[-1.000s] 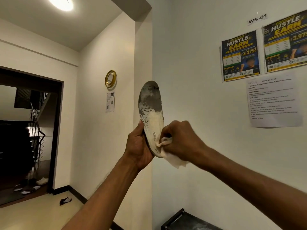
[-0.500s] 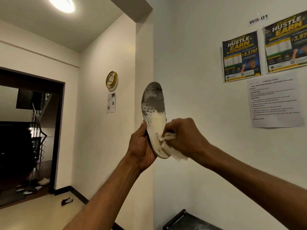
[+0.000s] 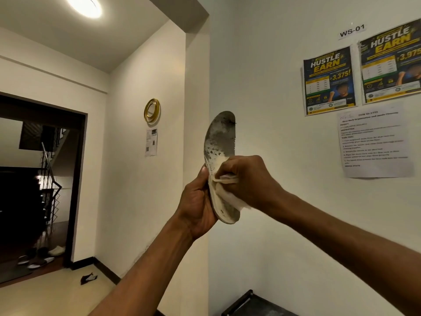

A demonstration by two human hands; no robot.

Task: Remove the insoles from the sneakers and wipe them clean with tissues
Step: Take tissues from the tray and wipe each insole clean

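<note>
Floor and low rack, with what rests on them

The cream tiled floor [image 3: 45, 297] is seen at lower left, bordered by a dark skirting along the wall. One small dark item with a pale patch [image 3: 88, 278], its kind not discernible, is laid directly on the tiles just in front of the doorway [image 3: 43, 183]. Beyond the doorway, on darker flooring, several pale and dark sandals or slippers [image 3: 39, 256] are gathered close together near the right-hand door post. Well to the right of the doorway, at the bottom edge, a black rack top [image 3: 255, 306] is partly shown; its contents cannot be made out.
</note>
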